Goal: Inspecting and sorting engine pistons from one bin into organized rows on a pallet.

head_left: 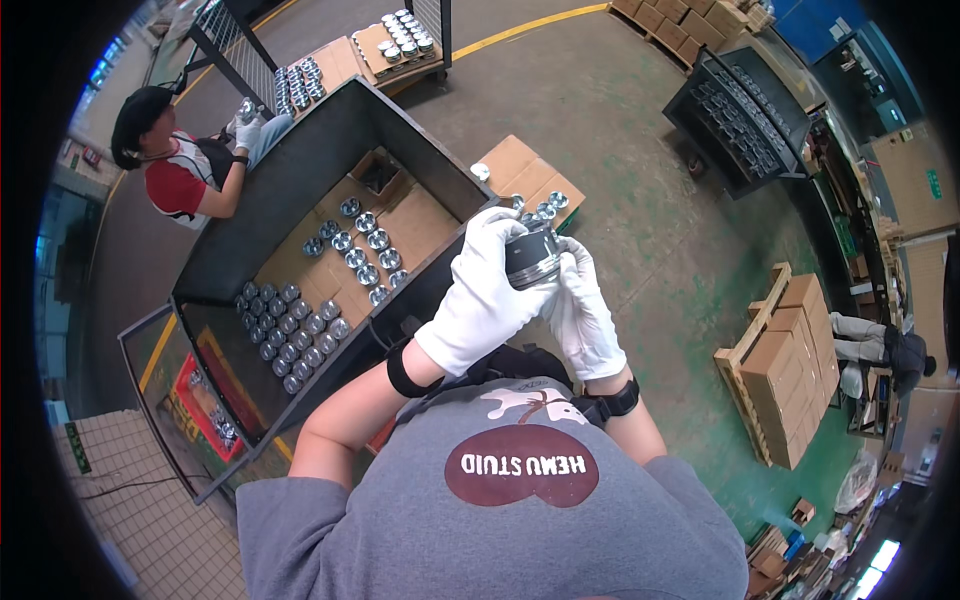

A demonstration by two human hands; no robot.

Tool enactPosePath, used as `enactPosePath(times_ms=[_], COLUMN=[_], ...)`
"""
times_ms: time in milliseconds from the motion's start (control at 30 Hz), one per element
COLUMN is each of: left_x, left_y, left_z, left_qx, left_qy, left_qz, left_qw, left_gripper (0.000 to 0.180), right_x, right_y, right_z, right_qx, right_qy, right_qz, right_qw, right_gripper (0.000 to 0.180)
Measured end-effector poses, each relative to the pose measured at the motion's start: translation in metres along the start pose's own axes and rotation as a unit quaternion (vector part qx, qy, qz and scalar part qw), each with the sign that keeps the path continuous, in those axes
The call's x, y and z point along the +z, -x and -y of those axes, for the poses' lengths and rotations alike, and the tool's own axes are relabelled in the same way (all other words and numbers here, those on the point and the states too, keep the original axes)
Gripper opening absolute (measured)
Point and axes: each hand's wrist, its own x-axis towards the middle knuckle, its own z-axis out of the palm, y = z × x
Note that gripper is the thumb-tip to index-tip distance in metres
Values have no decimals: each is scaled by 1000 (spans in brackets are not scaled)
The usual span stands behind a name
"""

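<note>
Between my two white-gloved hands is an engine piston (pixel 530 257), dark on its side with shiny ring grooves at its lower edge. My left hand (pixel 487 275) wraps round it from the left, fingers over the top. My right hand (pixel 582 305) grips it from the right, its fingertips partly hidden. Just beyond, several shiny pistons (pixel 546 211) stand on a cardboard sheet (pixel 530 170). To the left, a deep dark metal bin (pixel 215 247) lined with cardboard holds more pistons in rows (pixel 290 325), with others set looser (pixel 366 250).
A co-worker (pixel 185 165) across the bin holds a metal part in gloved hands. Behind stands a cart of pistons (pixel 405 40). A dark rack (pixel 740 120) and a pallet of cartons (pixel 785 370) stand right. Another person (pixel 885 350) bends at the far right. A red crate (pixel 205 405) sits lower left.
</note>
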Motion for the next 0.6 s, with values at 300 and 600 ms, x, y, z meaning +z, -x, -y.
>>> enactPosePath(times_ms=[300, 600], left_x=[0, -8], left_y=[2, 4], left_z=[11, 6], left_qx=[16, 17], left_qy=[-21, -10], left_qz=[-10, 12], left_qw=[1000, 1000], left_gripper=[54, 52], right_x=[-5, 7], right_y=[-14, -2], right_z=[-9, 5], right_qx=[137, 118], right_qy=[-181, -121], right_qz=[-41, 20], right_qw=[973, 985], right_gripper=[60, 75])
